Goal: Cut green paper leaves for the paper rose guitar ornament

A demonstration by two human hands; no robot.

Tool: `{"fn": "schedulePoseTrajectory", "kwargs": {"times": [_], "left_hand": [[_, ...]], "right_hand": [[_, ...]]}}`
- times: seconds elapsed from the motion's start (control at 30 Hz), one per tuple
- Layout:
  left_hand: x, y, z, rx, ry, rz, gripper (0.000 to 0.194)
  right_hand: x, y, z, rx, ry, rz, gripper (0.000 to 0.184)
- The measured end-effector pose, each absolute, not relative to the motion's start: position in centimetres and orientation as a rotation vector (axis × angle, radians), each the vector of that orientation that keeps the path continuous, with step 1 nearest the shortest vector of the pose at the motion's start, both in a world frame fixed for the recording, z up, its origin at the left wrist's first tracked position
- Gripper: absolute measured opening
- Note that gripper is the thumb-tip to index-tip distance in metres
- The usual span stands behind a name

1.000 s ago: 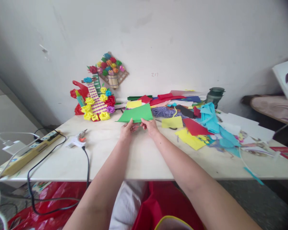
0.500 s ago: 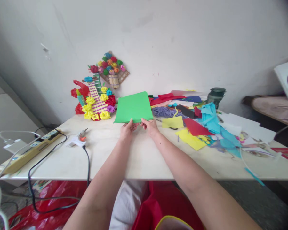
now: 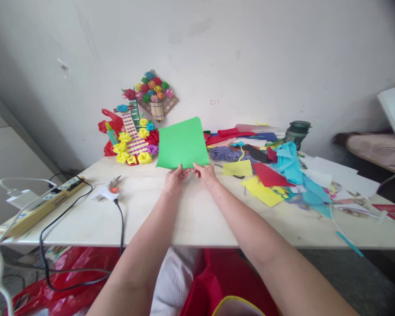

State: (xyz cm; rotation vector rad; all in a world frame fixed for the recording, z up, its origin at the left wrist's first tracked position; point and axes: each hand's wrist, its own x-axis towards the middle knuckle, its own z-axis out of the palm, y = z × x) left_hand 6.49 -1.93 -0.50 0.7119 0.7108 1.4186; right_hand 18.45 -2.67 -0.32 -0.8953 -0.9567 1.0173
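Note:
A sheet of green paper point(image 3: 183, 144) is held up over the table, its face tilted toward me. My left hand point(image 3: 175, 177) pinches its lower edge near the middle, thumb on the front. Close beside it, my right hand point(image 3: 204, 173) grips the same edge a little to the right, thumb also on the front. The lower edge looks slightly bent up along my thumbs. Most of my fingers lie behind or under the paper, partly hidden.
A white glue gun point(image 3: 107, 192) with a black cord and a power strip point(image 3: 44, 208) lie left. Paper flowers point(image 3: 145, 158) stand at the back left. Coloured paper scraps point(image 3: 266, 175), purple yarn point(image 3: 227, 153) and a dark green bottle point(image 3: 296, 133) are on the right.
The green paper has tipped upward from nearly flat, its far edge rising so more of its face shows. Both hands keep hold of the near edge in about the same place.

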Motion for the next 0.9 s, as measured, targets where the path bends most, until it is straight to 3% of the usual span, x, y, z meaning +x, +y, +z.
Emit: {"fn": "schedulePoseTrajectory", "kwargs": {"times": [0.2, 0.9], "left_hand": [[6.6, -1.9, -0.7, 0.755, 0.742, 1.427, 0.018], [6.4, -1.5, -1.4, 0.855, 0.772, 1.467, 0.021]], "right_hand": [[18.6, -2.4, -0.6, -0.94, -0.955, 1.02, 0.029], [17.7, -2.9, -0.7, -0.89, -1.088, 1.069, 0.03]]}}
